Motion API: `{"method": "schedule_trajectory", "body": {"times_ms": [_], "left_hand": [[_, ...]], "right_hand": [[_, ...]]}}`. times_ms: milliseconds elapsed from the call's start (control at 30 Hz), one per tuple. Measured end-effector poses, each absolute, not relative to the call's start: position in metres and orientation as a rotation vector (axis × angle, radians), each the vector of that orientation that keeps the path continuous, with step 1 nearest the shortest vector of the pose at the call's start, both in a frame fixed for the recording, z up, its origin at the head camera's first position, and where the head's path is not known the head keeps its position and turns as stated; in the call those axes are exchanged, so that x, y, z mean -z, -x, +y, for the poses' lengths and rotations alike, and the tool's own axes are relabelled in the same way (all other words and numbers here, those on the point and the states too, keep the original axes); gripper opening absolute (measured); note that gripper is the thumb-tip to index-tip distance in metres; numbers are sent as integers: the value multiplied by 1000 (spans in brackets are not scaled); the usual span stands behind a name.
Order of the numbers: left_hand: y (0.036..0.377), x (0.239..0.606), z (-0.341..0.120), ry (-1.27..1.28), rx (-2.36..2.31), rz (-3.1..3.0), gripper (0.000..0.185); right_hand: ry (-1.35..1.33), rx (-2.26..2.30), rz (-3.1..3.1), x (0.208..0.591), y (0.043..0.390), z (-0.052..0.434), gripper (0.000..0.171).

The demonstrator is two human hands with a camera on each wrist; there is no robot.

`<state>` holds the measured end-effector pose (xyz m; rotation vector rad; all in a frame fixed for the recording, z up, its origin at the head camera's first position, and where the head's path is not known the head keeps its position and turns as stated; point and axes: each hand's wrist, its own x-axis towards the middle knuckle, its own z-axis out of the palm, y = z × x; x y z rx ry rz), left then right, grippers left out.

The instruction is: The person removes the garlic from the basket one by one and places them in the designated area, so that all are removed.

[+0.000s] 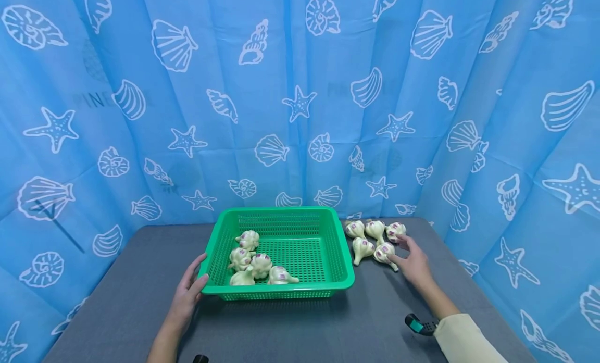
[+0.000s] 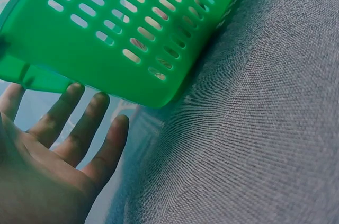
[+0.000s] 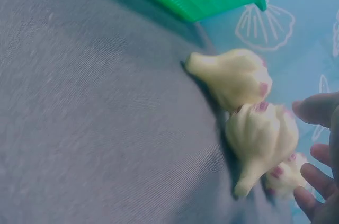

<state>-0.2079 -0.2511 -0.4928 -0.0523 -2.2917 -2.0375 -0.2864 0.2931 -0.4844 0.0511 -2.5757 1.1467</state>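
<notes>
A green plastic basket (image 1: 281, 288) stands on the table with several garlic bulbs (image 1: 261, 265) in its left half. At its left rim is my left hand (image 1: 184, 295); in the left wrist view its fingers (image 2: 79, 131) are spread and nearly straight, fingertips right at the basket's edge. Right of the basket, several more garlic bulbs (image 1: 363, 248) lie grouped. My right hand (image 1: 414, 261) reaches over the nearest garlic bulb (image 1: 384, 252) of that group, thumb and fingers apart. In the right wrist view a gap shows between the thumb and that garlic bulb (image 3: 262, 134).
A grey cloth covers the table (image 1: 290, 332). Behind and along the sides hangs a blue curtain (image 1: 300, 118) with white shell prints. Black straps with a teal patch (image 1: 416, 325) show by the right wrist.
</notes>
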Motion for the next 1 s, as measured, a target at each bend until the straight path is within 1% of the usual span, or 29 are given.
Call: {"method": "schedule_trajectory", "body": {"times_ms": [133, 433, 700, 1000], "left_hand": [[208, 493, -251, 59, 2025, -2293, 57], [208, 492, -251, 59, 2055, -2280, 58], [208, 494, -252, 63, 2046, -2281, 57], [208, 491, -250, 28, 2037, -2297, 58]], "right_hand": [[-63, -1112, -2493, 474, 289, 288, 53], [-74, -1132, -2456, 440, 301, 272, 42], [-203, -1160, -2453, 408, 319, 245, 37], [-334, -1248, -2509, 381, 339, 211, 36]]}}
